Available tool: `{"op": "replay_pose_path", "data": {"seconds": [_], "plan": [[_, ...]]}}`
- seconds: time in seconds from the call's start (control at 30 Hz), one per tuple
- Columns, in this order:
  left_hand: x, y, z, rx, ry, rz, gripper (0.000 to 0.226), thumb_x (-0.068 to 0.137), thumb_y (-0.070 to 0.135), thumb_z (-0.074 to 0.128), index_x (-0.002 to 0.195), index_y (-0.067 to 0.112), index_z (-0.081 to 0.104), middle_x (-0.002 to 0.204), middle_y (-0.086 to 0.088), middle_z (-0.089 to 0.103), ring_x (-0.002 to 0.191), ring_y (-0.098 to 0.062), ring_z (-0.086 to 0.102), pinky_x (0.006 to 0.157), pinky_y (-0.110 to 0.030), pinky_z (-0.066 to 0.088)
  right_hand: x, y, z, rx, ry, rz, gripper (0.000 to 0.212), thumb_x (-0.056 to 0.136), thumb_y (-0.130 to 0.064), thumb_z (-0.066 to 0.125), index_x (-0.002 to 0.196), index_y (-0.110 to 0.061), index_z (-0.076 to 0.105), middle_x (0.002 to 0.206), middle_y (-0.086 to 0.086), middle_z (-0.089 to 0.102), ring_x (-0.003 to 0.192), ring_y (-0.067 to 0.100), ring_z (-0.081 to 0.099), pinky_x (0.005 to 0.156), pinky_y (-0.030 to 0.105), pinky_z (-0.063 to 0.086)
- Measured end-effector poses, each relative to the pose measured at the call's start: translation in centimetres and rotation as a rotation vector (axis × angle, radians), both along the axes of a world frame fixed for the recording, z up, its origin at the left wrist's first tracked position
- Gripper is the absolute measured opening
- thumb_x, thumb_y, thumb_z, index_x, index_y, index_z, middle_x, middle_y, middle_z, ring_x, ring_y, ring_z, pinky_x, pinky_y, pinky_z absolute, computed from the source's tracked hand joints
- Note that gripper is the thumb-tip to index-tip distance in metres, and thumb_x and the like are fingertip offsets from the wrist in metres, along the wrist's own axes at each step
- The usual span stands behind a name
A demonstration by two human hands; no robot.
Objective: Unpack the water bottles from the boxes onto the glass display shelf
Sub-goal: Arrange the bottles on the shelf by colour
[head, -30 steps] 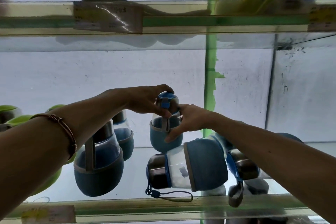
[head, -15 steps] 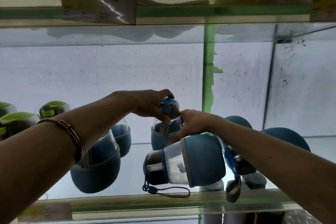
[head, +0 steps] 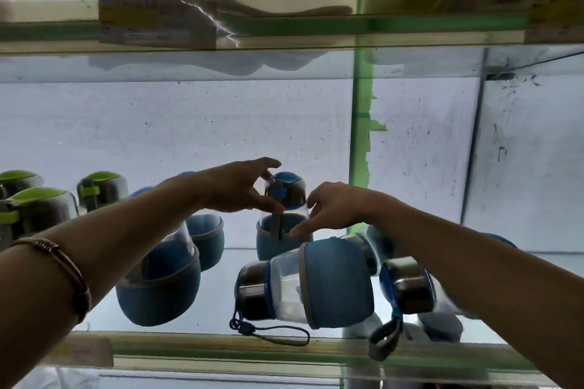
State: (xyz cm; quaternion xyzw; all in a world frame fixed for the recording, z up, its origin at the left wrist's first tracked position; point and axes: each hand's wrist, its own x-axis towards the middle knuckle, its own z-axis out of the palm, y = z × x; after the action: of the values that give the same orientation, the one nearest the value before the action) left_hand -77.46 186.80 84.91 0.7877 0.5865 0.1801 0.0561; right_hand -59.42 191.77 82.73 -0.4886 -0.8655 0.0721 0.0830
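While both arms reach in over the front edge of the glass display shelf, an upright water bottle stands near the middle of it, between the two hands. It has a blue flip cap, a steel collar, a clear upper body, a blue sleeve round its lower half and a grey strap hanging down its front. The left hand sits at the bottle's left with its fingers spread and loose, the thumb tip just at the clear wall; whether it touches cannot be told. The right hand sits at the bottle's right, fingers relaxed, one fingertip down by the sleeve's rim.

In front of the upright bottle a lying blue bottle rests on its side, its blue cord trailing over the shelf edge. Right of that one, a second lying bottle is largely hidden by the right forearm. To the upright bottle's left, two blue-sleeved bottles are partly covered by the left forearm, which wears a copper bangle. Farther left, green-capped bottles are cut off by the frame. Items on the upper shelf are blurred.
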Motion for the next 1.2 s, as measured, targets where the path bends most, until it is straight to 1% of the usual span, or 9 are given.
{"op": "replay_pose_path", "data": {"seconds": [0.13,0.27,0.37,0.47,0.7,0.87,0.97,1.07,1.2], "plan": [[-0.3,-2.2,-0.1,0.124,-0.037,-0.011,0.069,0.082,0.030,0.068,0.141,0.018,0.035,0.142,-0.005,0.045,0.117,-0.018,0.056,0.080,-0.015,0.046,1.3,-1.8,1.1,0.012,0.177,0.017,0.072,0.080,-0.050,0.068,0.135,-0.009,0.048,0.136,0.005,0.054,0.121,0.020,0.052,0.104,0.036,0.042],[-0.1,-4.4,-1.1,0.312,-0.124,-0.053,0.049,0.084,0.028,0.066,0.129,0.018,0.049,0.134,0.000,0.050,0.113,-0.008,0.051,0.085,-0.013,0.044,2.3,-4.9,2.0,0.101,0.308,0.030,0.064,0.084,-0.045,0.065,0.135,-0.011,0.049,0.131,0.003,0.058,0.116,0.017,0.055,0.097,0.029,0.044],[0.0,-6.2,-2.2,0.372,-0.214,-0.130,0.035,0.085,0.029,0.065,0.117,0.024,0.054,0.129,0.002,0.052,0.116,-0.008,0.051,0.096,-0.024,0.045,2.9,-7.5,1.9,0.132,0.348,0.032,0.058,0.086,-0.047,0.063,0.133,-0.016,0.050,0.130,-0.001,0.057,0.112,0.012,0.055,0.092,0.025,0.044],[-0.3,-8.0,-3.7,0.362,-0.227,-0.184,0.030,0.085,0.030,0.064,0.112,0.030,0.052,0.129,0.002,0.052,0.119,-0.008,0.050,0.102,-0.029,0.043,3.2,-9.8,1.4,0.132,0.311,0.035,0.055,0.088,-0.049,0.059,0.132,-0.018,0.051,0.133,-0.003,0.055,0.115,0.011,0.054,0.091,0.024,0.042],[-1.1,-10.5,-6.2,0.325,-0.265,-0.181,0.035,0.085,0.035,0.065,0.117,0.028,0.055,0.131,-0.003,0.050,0.121,-0.014,0.049,0.103,-0.039,0.044,2.9,-13.9,-0.4,0.155,0.221,0.001,0.060,0.083,-0.054,0.060,0.133,-0.023,0.050,0.140,-0.004,0.048,0.124,0.013,0.046,0.099,0.028,0.038],[-1.0,-10.4,-7.1,0.187,-0.115,-0.137,0.055,0.086,0.040,0.061,0.135,0.025,0.042,0.144,-0.004,0.039,0.130,-0.016,0.040,0.105,-0.031,0.036,3.3,-14.6,-1.1,0.130,0.084,-0.053,0.073,0.079,-0.055,0.066,0.141,-0.027,0.038,0.148,-0.002,0.035,0.131,0.015,0.037,0.097,0.025,0.031],[-1.7,-9.7,-7.7,0.084,-0.167,-0.096,0.061,0.084,0.041,0.063,0.138,0.024,0.039,0.143,-0.005,0.043,0.129,-0.016,0.043,0.105,-0.032,0.040,3.5,-14.2,-1.6,0.080,0.071,-0.100,0.088,0.075,-0.048,0.075,0.146,-0.025,0.028,0.150,-0.002,0.033,0.132,0.018,0.037,0.101,0.027,0.032],[-2.2,-9.2,-8.4,0.046,-0.177,-0.123,0.052,0.084,0.037,0.065,0.130,0.023,0.047,0.134,0.000,0.053,0.122,-0.010,0.048,0.102,-0.030,0.043,3.3,-13.5,-2.3,0.044,0.034,-0.113,0.096,0.071,-0.034,0.082,0.148,-0.023,0.026,0.145,0.001,0.038,0.128,0.020,0.039,0.106,0.033,0.037],[-1.9,-8.8,-8.7,0.073,-0.193,-0.150,0.039,0.084,0.029,0.067,0.119,0.020,0.055,0.120,0.003,0.060,0.112,-0.008,0.054,0.094,-0.022,0.045,2.8,-13.0,-1.7,0.080,-0.064,-0.091,0.096,0.068,-0.034,0.083,0.147,-0.022,0.030,0.141,-0.001,0.039,0.128,0.018,0.037,0.106,0.031,0.034]]}}
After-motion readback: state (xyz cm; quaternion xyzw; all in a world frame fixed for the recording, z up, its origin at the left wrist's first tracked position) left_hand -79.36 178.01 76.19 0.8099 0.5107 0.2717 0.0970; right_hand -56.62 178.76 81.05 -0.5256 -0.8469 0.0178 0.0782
